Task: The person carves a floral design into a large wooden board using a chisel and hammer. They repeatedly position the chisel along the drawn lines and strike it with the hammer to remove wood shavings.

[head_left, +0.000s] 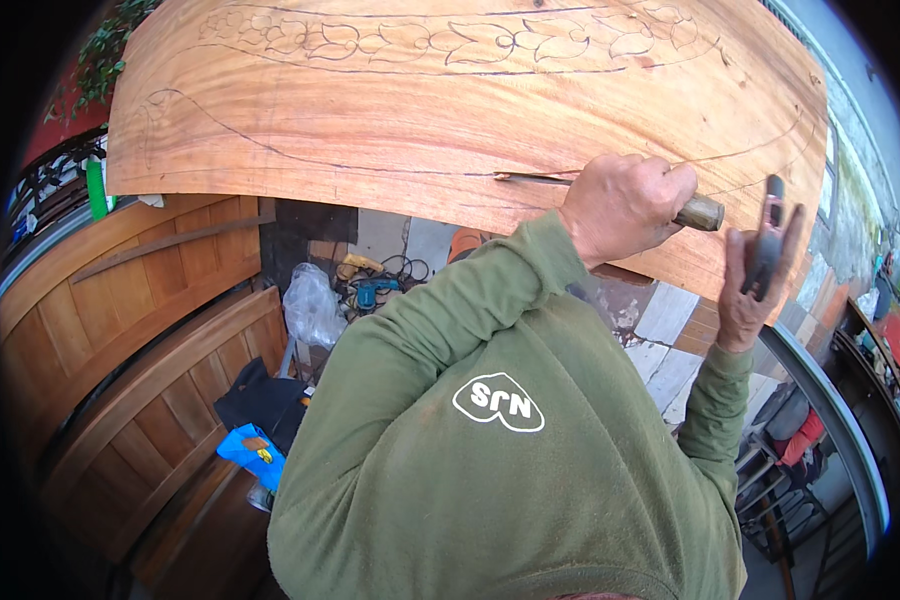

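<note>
My left hand (630, 205) is closed round a wood-carving chisel (535, 179). The chisel's dark blade points left, its tip touching a drawn line on a wide wooden panel (370, 120). Its wooden handle end sticks out on the right side of my fist. My right hand (745, 310) grips a hammer (767, 240), raised just right of the chisel handle and apart from it. The hammer shows nearly end-on, dark with a reddish patch near its top, and its handle is mostly hidden. Pencilled leaves and flowers run in a band along the panel's far side.
A slatted wooden bench (170, 400) stands at the left, with a black cloth and a blue bag (252, 452) on it. Below the panel lie a clear plastic bag (313, 305), a blue power tool (375, 291) and cords. A metal rail (840, 430) curves along the right.
</note>
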Demonstrator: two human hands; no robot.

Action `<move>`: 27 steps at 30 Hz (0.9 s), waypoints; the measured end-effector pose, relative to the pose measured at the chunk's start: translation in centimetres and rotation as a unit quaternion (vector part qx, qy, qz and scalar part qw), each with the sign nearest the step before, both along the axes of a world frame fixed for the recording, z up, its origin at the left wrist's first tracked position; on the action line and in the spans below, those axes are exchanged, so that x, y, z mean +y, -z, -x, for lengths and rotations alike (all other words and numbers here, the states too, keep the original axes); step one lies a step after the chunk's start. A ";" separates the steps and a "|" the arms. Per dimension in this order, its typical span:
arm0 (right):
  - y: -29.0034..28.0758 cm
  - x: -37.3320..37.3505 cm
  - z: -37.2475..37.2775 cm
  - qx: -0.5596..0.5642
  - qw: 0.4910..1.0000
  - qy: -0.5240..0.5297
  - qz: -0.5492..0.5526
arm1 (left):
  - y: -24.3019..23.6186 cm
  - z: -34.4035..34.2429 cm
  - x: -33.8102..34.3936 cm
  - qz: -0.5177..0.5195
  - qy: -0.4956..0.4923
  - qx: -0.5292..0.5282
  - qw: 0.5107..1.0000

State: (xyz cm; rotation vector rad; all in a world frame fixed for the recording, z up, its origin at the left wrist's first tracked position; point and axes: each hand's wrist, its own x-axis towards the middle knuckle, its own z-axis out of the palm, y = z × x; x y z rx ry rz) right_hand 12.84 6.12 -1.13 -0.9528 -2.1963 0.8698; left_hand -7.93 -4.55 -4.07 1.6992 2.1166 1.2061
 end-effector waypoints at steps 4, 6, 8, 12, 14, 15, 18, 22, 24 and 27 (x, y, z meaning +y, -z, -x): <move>-5.9 5.2 -2.1 0.369 0.898 0.157 0.182 | 0.4 0.0 0.0 -0.022 -0.012 0.012 1.000; -3.4 4.0 -1.9 0.458 0.854 0.176 0.171 | 0.7 -0.1 0.3 -0.010 -0.006 0.013 1.000; 0.7 0.6 0.5 0.356 0.916 0.157 0.098 | 1.4 0.0 0.5 -0.005 -0.014 0.018 1.000; 2.7 -0.9 -0.8 0.029 0.998 0.052 0.032 | 1.3 0.3 0.3 -0.013 -0.012 0.009 1.000; 1.0 1.7 -2.0 0.066 0.981 0.118 0.140 | 1.0 0.6 0.1 -0.015 -0.014 0.010 1.000; -0.9 3.8 -2.7 0.125 0.973 0.120 0.151 | 0.9 0.5 -0.1 -0.014 -0.014 0.008 1.000; -3.4 4.3 -0.8 0.407 0.881 0.207 0.127 | 0.9 0.5 -0.1 -0.020 -0.011 0.006 1.000; 4.0 -5.7 3.2 0.108 0.980 0.088 0.142 | 0.8 0.8 -0.3 -0.041 -0.006 -0.008 0.999; 4.5 -3.7 1.3 0.014 0.996 -0.004 0.085 | 0.0 1.1 -0.8 -0.041 -0.007 -0.014 0.999; -1.0 0.2 0.0 0.083 0.982 0.098 0.135 | 0.0 1.6 -0.7 -0.039 -0.013 -0.010 0.999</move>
